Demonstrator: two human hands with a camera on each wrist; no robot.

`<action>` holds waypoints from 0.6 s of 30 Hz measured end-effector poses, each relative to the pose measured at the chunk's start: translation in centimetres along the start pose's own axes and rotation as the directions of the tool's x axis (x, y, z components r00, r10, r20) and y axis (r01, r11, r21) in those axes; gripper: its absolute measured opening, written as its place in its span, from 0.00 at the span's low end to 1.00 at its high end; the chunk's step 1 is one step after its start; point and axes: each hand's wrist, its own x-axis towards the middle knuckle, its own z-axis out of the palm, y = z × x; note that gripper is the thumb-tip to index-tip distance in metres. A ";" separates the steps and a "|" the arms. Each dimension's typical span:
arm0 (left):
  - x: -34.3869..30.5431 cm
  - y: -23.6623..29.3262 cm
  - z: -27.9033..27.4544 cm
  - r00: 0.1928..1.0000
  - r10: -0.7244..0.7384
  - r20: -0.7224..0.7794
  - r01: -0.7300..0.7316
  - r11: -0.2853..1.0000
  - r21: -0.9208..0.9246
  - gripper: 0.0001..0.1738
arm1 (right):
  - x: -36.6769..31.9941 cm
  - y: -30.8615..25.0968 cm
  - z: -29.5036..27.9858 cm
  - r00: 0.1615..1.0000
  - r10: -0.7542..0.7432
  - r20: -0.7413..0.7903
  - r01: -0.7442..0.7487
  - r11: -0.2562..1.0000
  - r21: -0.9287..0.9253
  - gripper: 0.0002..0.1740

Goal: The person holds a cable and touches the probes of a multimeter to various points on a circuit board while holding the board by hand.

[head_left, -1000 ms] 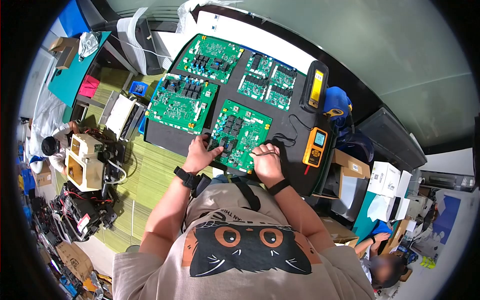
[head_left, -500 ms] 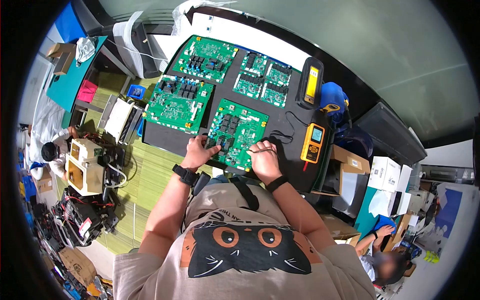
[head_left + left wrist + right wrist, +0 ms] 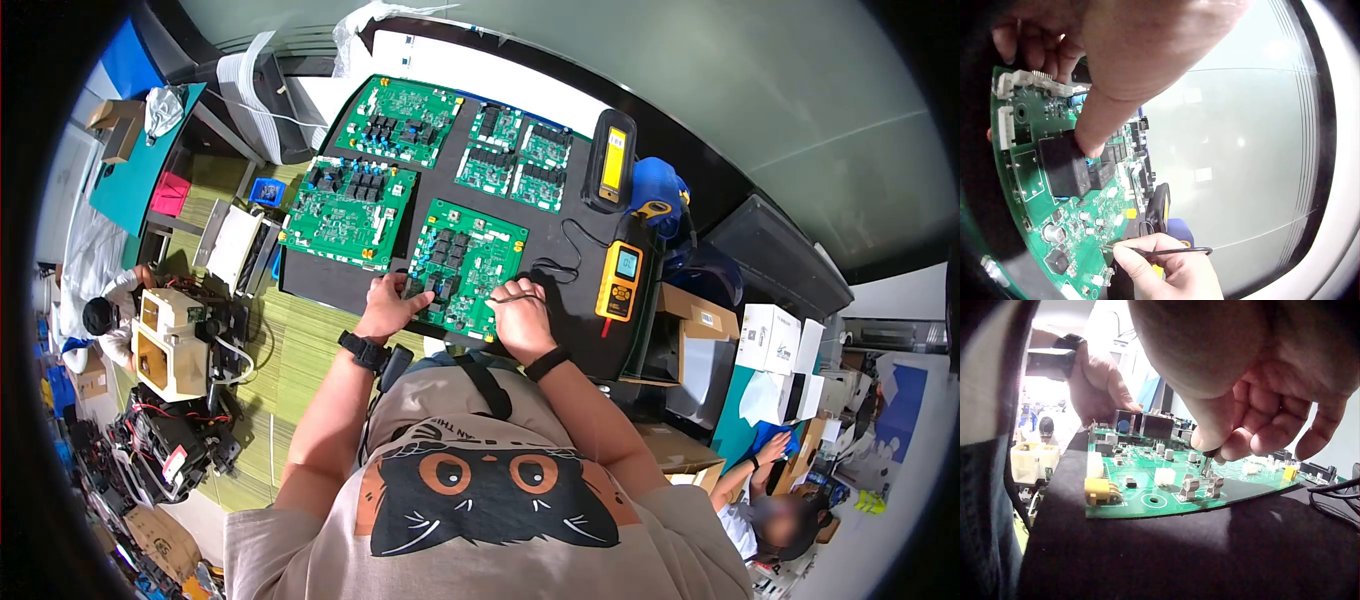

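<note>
A green circuit board lies at the near edge of the black-covered table. My left hand grips its left edge; in the left wrist view the thumb rests against a black block-shaped component, with the other fingers curled at the edge, partly hidden. On the board's right part, my right hand pinches a thin dark piece with a metal tip. The tip is close beside metal clips; whether it touches them, I cannot tell. A black cord runs across the right hand.
Two large boards and several small ones lie left and beyond. On the right are an orange meter, a loose black cable, a black-and-yellow device, a blue tool and a cardboard box.
The head view has shifted slightly, so the table and boards appear further left. Both hands keep nearly the same places on the board.
</note>
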 end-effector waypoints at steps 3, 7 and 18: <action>0.1 -0.3 0.1 1.000 -0.017 0.024 0.018 1.000 -0.017 0.44 | 0.0 -0.1 -0.1 1.000 0.010 -0.004 -0.009 1.000 0.007 0.05; 0.1 -0.5 0.1 1.000 -0.019 0.016 0.019 0.999 -0.040 0.44 | 0.0 -0.1 0.0 1.000 0.011 0.000 -0.011 1.000 0.006 0.05; -0.2 0.5 -0.3 1.000 0.009 -0.010 -0.008 1.000 0.021 0.41 | 0.6 -0.6 0.2 0.995 0.054 0.090 -0.048 0.997 -0.067 0.06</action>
